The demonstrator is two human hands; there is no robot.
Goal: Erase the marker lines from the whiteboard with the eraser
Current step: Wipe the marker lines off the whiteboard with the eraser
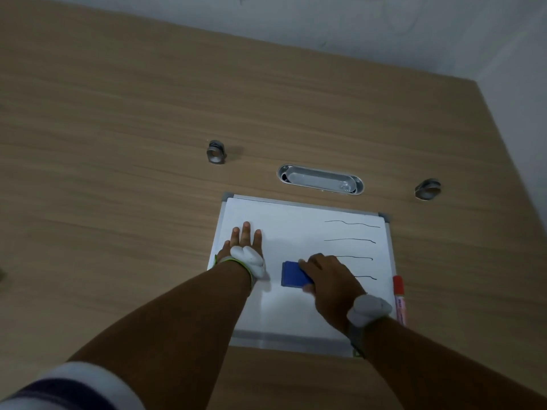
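Note:
A white whiteboard (pixel 293 223) with a grey frame lies flat on the wooden table. Several thin black marker lines (pixel 350 240) run across its right half; the left half is blank. My right hand (pixel 330 279) grips a blue eraser (pixel 294 274) that rests flat on the board's middle, just left of the two lower lines. My left hand (pixel 244 241) lies flat on the board's left side, fingers spread and holding nothing. Both wrists carry a white band-mounted device.
A red marker (pixel 399 297) lies along the board's right edge. Beyond the board's far edge sits a silver oval cable grommet (pixel 319 179). Two small metal fittings (pixel 216 152) (pixel 427 189) stand on the table farther back. A grey wall borders the table's far edge.

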